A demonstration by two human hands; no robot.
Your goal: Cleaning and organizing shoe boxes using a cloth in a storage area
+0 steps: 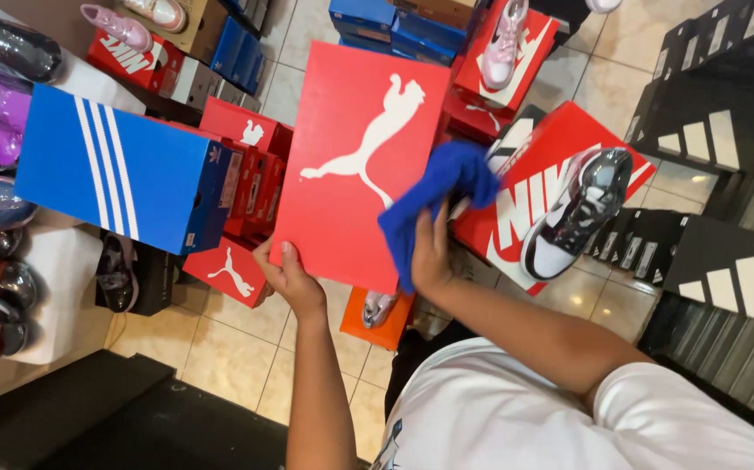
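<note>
While held up over the tiled floor, red shoebox gripped at lower left corner by left hand. Right hand clenched on blue cloth against box's right edge. Blue striped box just left of it. Likely light, stiff cardboard, smooth lid; best taken by edges.

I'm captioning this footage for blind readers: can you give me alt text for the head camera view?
A person's left hand holds a flat red cardboard shoebox lid while the right hand presses a crumpled blue cloth against it. Around them, red, blue and black shoeboxes stand stacked on a beige tiled floor, with a black-and-white sneaker resting on one red box.
</note>
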